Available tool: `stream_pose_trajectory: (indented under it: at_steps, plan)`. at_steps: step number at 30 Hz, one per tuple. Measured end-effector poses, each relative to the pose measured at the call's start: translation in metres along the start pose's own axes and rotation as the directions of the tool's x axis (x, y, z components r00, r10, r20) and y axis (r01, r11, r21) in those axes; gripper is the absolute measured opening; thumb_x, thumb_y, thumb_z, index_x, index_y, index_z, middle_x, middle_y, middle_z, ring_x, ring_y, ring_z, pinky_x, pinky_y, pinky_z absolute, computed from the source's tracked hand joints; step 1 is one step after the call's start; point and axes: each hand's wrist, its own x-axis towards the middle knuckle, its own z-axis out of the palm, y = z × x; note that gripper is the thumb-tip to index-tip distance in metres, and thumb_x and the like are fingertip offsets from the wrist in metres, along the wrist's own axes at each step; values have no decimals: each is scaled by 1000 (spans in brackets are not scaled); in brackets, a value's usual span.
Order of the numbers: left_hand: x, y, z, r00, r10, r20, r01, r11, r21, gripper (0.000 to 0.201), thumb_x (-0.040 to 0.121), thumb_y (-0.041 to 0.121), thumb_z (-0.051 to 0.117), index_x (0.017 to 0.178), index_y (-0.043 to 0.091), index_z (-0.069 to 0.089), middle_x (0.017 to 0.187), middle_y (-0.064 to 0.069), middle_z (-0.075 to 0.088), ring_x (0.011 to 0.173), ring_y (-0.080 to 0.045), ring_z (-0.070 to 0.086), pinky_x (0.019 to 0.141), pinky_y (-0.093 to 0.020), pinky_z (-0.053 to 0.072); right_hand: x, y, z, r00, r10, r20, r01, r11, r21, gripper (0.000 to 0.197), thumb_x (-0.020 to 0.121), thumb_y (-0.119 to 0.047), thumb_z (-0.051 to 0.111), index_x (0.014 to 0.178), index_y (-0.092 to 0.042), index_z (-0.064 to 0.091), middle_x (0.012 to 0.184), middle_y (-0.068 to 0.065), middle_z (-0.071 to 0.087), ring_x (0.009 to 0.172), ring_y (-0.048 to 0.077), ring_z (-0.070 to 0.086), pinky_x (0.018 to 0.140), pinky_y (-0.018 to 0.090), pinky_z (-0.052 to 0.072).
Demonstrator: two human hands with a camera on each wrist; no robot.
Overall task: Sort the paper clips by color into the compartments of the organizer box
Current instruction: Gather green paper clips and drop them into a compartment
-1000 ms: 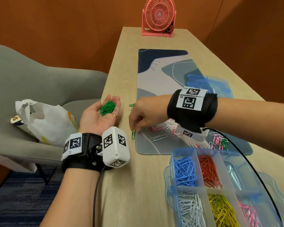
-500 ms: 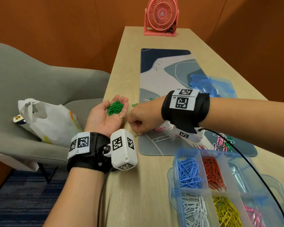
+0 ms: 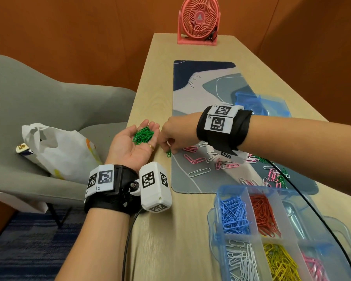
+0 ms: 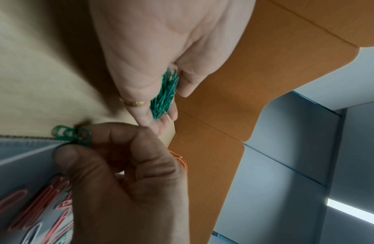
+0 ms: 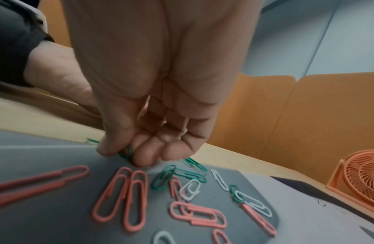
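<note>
Left grip (image 3: 134,143) cupped flat under green clips (image 3: 143,135); right grip (image 3: 175,136) pinching green clip (image 3: 168,153); wristband "R5".

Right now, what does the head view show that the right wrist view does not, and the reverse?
Only the head view shows the organizer box with blue, red, white, yellow and pink clips sorted, and the left hand cupping a heap of green clips. Only the right wrist view shows more green clips on the mat just beyond the fingers. Both show the right hand pinching a green clip at the mat's edge, loose pink clips and the fan.
</note>
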Motion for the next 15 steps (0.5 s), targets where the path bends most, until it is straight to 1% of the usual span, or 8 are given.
stream_pose_trajectory:
  at_steps: [3, 6, 7, 9, 11, 12, 13, 15]
  plan:
    - [0, -1, 0, 1000, -2, -2, 2, 1000, 8, 34, 101, 19, 37, 101, -7, 59, 103, -23, 59, 87, -31, 61, 78, -40, 52, 1, 1, 3, 1000, -6, 17, 6, 1000, 0, 13, 88, -12, 60, 100, -16, 65, 81, -10, 51, 78, 9, 46, 57, 10, 30]
    - [0, -2, 1, 1000, -4, -3, 4, 1000, 29, 34, 102, 19, 36, 101, -7, 58, 102, -22, 59, 87, -31, 60, 77, -40, 51, 1, 3, 6, 1000, -27, -10, 28, 998, 55, 9, 89, -12, 59, 96, -16, 64, 88, -7, 55, 82, 10, 48, 66, 17, 38]
    - [0, -2, 1, 1000, -2, -7, 2, 999, 35, 34, 102, 19, 36, 100, -7, 58, 101, -22, 58, 87, -30, 60, 77, -40, 51, 0, 3, 6, 999, -27, -31, 30, 996, 88, 6, 89, -13, 60, 93, -17, 62, 89, -5, 55, 82, 11, 48, 67, 16, 37]
    - [0, -3, 1, 1000, 0, -15, 0, 999, 36, 33, 102, 17, 36, 100, -8, 57, 108, -23, 57, 95, -30, 59, 82, -41, 50, -3, 5, 4, 995, -9, -97, 23, 989, 145, 3, 88, -15, 62, 88, -17, 60, 86, -4, 56, 77, 10, 47, 60, 10, 32]
    - [1, -5, 2, 1000, -8, -16, 8, 999, 40, 31, 101, 15, 36, 101, -8, 57, 118, -24, 56, 111, -32, 57, 95, -43, 47, -7, 7, -1, 981, 20, -194, 19, 981, 195, 4, 88, -15, 62, 90, -12, 63, 83, -3, 57, 72, 10, 46, 58, 10, 33]
    - [0, -6, 4, 1000, -17, -13, 17, 999, 45, 31, 101, 15, 35, 102, -8, 56, 119, -24, 57, 115, -33, 55, 96, -44, 46, -8, 8, -5, 969, 42, -243, 12, 976, 218, 7, 88, -14, 63, 93, -10, 65, 83, -2, 59, 73, 11, 48, 59, 12, 34]
    - [-1, -9, 6, 1000, -27, -7, 27, 999, 42, 30, 102, 15, 34, 103, -8, 54, 116, -23, 58, 114, -33, 56, 94, -44, 47, -9, 8, -9, 955, 67, -289, 6, 969, 245, 10, 87, -13, 64, 95, -9, 66, 85, -1, 61, 73, 11, 49, 60, 13, 36]
    - [-4, -16, 10, 998, -54, 12, 53, 999, 7, 29, 102, 15, 33, 109, -8, 50, 116, -24, 58, 113, -34, 56, 92, -45, 46, -8, 8, -16, 931, 109, -348, 3, 952, 307, 13, 84, -11, 67, 97, -8, 68, 81, -3, 63, 67, 6, 51, 58, 10, 39]
